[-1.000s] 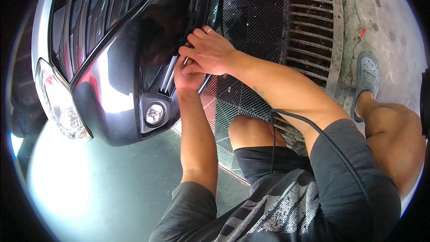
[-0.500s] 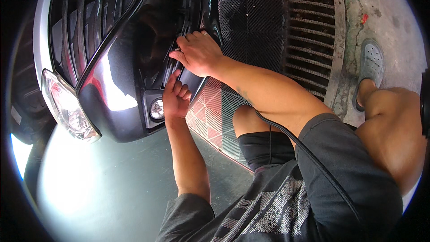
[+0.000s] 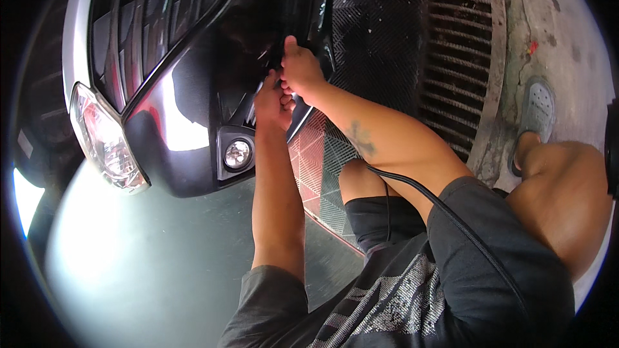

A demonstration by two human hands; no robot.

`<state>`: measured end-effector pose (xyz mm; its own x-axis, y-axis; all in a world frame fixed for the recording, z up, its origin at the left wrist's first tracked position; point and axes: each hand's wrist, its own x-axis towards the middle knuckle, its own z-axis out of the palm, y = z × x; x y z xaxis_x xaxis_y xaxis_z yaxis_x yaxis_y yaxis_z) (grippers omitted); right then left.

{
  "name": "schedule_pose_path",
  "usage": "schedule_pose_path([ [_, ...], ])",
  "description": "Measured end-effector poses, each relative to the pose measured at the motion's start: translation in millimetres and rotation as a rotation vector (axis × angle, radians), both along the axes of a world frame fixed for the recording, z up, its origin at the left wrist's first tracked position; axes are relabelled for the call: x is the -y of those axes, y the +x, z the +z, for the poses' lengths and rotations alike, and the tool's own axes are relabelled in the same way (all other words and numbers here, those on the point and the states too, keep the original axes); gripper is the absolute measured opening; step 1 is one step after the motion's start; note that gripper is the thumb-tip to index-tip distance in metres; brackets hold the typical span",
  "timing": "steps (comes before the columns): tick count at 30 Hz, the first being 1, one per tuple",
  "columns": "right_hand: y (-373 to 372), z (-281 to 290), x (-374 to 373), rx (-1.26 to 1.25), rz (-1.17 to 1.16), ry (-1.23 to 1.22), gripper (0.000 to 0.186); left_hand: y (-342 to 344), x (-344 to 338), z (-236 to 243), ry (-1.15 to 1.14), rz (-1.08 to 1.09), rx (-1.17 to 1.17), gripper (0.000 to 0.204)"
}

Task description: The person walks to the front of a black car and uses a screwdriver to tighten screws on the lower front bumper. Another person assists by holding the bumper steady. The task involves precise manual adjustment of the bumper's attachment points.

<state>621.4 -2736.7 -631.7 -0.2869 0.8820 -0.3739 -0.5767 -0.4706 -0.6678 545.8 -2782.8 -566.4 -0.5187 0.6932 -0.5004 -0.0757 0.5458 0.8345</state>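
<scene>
A dark car front bumper fills the upper left, with a round fog lamp and a headlight. My left hand and my right hand are pressed together at the lower grille edge of the bumper, just above and right of the fog lamp. The fingers of both are curled against a dark trim piece there. What they grip is hidden in shadow.
A ribbed metal floor grate and a dark mesh panel lie under the car's nose. A red and green patterned mat sits by my knee. My foot in a grey clog rests on concrete at right. A black cable crosses my arm.
The view has shifted, so the bumper sits lower and more to the right. Both hands have come closer together on the grille edge, the left one rising to meet the right.
</scene>
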Motion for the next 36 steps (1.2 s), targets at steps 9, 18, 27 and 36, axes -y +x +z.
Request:
schedule_pose_path([
  [9,48,1,-3,-0.341,0.281,-0.166,0.054,-20,-16,-20,0.136,0.120,0.373,0.016],
  [18,84,6,23,0.988,-0.454,1.234,0.034,-33,-3,-29,0.251,0.017,0.474,0.021],
  [27,78,8,27,1.188,-0.309,1.344,0.024,-27,1,-26,0.265,0.035,0.472,0.020],
  [36,67,9,28,1.175,-0.209,1.243,0.017,-23,1,-22,0.278,0.004,0.461,0.020],
])
